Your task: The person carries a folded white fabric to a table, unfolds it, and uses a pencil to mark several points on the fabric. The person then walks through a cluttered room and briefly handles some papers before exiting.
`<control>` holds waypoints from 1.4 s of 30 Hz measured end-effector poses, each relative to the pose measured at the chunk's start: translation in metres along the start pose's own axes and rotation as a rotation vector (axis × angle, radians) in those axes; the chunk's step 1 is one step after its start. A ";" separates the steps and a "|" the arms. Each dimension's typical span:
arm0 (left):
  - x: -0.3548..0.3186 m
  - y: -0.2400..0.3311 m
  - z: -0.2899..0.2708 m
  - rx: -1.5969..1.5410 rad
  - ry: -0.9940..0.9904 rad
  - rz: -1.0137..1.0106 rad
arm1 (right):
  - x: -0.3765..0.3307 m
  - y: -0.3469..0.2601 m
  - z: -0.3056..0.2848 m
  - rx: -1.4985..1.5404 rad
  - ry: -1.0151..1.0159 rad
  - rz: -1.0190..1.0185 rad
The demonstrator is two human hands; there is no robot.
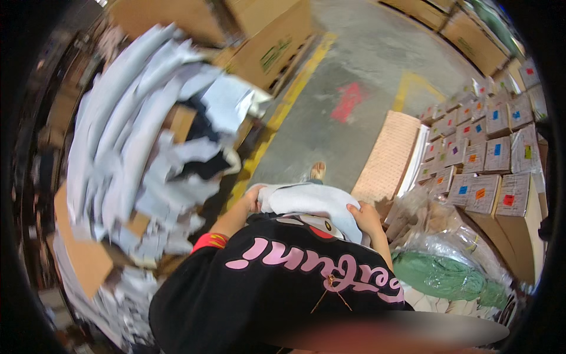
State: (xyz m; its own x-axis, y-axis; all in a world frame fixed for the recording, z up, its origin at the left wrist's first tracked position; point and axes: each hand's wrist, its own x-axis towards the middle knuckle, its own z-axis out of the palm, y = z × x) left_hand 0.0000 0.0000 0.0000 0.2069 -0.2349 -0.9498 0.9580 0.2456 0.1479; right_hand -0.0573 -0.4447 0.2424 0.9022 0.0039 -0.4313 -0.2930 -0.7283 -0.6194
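A black short-sleeved T-shirt is worn, printed across the front with large pink rounded lettering and, above it, a white and red cartoon motif. A red band with yellow marking is seen at the sleeve end, well back from the fingers of the left hand [253,197]. The forearms are left bare down to both wrists. No gloves or rings are seen on the right hand [365,217]. A light sandal is worn on one foot.

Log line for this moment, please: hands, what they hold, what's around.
left hand: grips white cloth bundle | right hand: grips same bundle | left: heap of pale fabric pieces | right: stacked boxes, green bagged cloth
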 end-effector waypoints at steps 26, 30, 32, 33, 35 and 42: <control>0.124 0.794 0.480 0.013 -0.083 0.096 | 0.819 -0.100 -0.494 -0.223 -0.112 -0.108; 0.172 0.903 0.517 -0.073 -0.087 0.121 | 0.971 -0.119 -0.539 -0.318 -0.149 -0.113; 0.195 0.975 0.542 -0.091 -0.091 0.134 | 1.045 -0.135 -0.567 -0.237 -0.137 -0.044; 0.204 1.013 0.555 -0.092 -0.091 0.144 | 1.078 -0.149 -0.584 -0.210 -0.130 -0.003; 0.220 1.095 0.581 -0.083 -0.115 0.157 | 1.133 -0.175 -0.617 -0.194 -0.014 -0.027; 0.255 1.338 0.652 -0.073 -0.137 0.202 | 1.323 -0.265 -0.708 -0.131 0.129 -0.179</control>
State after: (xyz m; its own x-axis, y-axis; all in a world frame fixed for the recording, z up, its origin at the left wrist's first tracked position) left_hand 1.4643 -0.3442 0.1355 0.4222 -0.2987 -0.8559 0.8789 0.3662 0.3057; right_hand 1.4382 -0.7318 0.3000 0.9714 0.0592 -0.2298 -0.0891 -0.8067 -0.5842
